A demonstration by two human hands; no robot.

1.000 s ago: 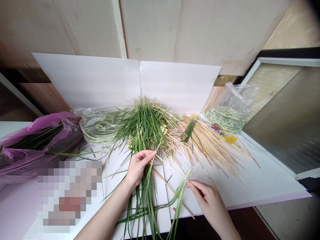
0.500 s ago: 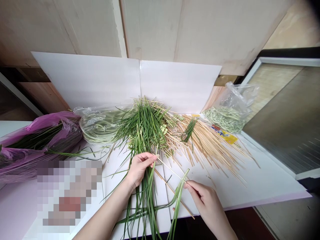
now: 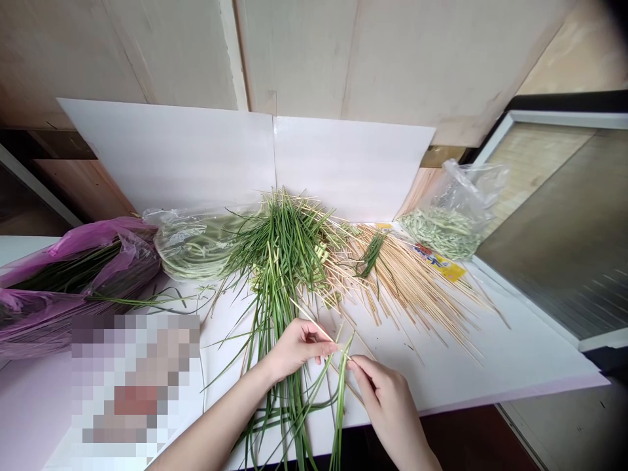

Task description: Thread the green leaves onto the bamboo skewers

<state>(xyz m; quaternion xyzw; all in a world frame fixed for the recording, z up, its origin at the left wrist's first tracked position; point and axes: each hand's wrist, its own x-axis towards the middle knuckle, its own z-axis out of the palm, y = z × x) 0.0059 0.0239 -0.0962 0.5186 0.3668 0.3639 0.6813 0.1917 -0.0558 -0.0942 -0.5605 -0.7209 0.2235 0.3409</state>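
Note:
My left hand [image 3: 301,348] is closed, pinching a chive stem where a thin bamboo skewer [image 3: 313,320] runs past its fingertips. The skewer's tip sticks out up and to the left. Close beside it, my right hand [image 3: 390,389] grips the skewer's lower part, with fingertips near several threaded chives [image 3: 342,383] that hang toward the table edge. The exact grip points are partly hidden by the fingers. A large heap of long green chives [image 3: 289,242] lies just beyond my hands, its blades trailing under my left forearm.
Loose bamboo skewers [image 3: 417,281] fan out on the white table [image 3: 510,353] at right, over yellow packaging [image 3: 451,269]. Behind stands a clear bag [image 3: 441,229] of pale green pieces. At left are another clear bag [image 3: 191,245] and a purple bag [image 3: 118,261] of chives.
My left hand has slid down and right along the skewer, close to my right hand. The skewer's tip now shows beyond it. My right hand has shifted slightly left.

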